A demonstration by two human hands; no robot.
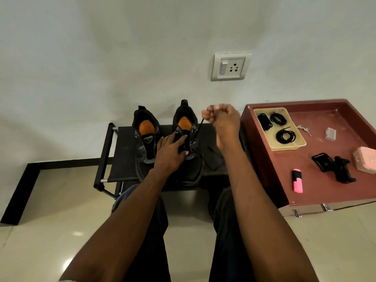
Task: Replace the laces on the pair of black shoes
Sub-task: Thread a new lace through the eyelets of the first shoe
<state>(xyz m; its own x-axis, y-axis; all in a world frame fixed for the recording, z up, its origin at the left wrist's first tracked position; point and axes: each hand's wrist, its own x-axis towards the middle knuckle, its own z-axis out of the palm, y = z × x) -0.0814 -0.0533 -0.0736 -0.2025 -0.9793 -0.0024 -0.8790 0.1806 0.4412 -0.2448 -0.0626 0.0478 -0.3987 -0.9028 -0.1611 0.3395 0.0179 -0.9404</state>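
Two black shoes with orange insoles stand side by side on a low black rack, toes toward me. The left shoe shows no lace. My left hand presses with straight fingers on the tongue of the right shoe. My right hand is raised beside that shoe and pinches a black lace, which runs taut down to the shoe's upper eyelets. More of this lace lies slack on the rack at the shoe's right.
A maroon tray-like surface at the right holds a yellow tray with three coiled black laces, keys, a pink highlighter, a black phone holder and a pink box. A wall with a socket is behind the rack. My legs are below.
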